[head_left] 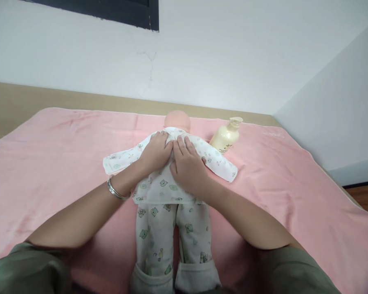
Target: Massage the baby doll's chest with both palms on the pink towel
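Observation:
A baby doll lies on a pink towel, head away from me, dressed in a white printed top and matching trousers. My left hand rests flat on the left side of the doll's upper body, fingers near the collar. My right hand lies flat beside it on the right side, thumb touching the left hand. Both press on the top's fabric with fingers together. A silver bangle circles my left wrist.
A cream pump bottle lies tilted on the towel just right of the doll's head. The towel covers a wooden surface against a white wall. A wall corner and floor show at the far right.

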A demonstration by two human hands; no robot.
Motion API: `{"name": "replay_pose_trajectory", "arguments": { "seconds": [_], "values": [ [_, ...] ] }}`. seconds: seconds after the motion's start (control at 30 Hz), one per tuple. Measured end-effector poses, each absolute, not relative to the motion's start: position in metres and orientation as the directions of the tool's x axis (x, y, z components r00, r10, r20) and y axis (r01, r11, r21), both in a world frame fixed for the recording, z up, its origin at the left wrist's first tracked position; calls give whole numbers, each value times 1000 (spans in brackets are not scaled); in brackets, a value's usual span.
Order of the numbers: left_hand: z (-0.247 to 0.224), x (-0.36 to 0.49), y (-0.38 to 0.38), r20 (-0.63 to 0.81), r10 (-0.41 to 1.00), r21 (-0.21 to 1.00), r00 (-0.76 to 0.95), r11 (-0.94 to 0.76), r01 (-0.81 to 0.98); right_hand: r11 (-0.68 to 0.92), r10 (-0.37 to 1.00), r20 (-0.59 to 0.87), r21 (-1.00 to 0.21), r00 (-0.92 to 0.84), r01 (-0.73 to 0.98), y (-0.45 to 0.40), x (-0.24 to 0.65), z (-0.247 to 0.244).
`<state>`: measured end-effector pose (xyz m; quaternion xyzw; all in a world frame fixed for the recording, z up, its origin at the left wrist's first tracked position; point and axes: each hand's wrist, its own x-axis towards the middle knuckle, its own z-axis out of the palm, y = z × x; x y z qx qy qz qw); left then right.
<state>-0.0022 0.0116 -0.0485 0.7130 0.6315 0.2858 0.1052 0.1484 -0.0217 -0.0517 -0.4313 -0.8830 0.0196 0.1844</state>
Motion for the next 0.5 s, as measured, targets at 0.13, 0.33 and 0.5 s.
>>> {"name": "replay_pose_trajectory", "arguments": {
  "seconds": [0.13,0.33,0.5],
  "values": [
    [-50,13,-11,340,933,387,116,-252,887,536,844,232,-320,-484,781,21,159,-45],
    [-49,18,-20,359,913,308,195,-313,899,447,894,190,-314,-406,838,41,164,-42],
    [-39,-3,8,248,951,374,187,-272,887,537,817,349,-171,-459,826,-7,151,-51]
  ]
}}
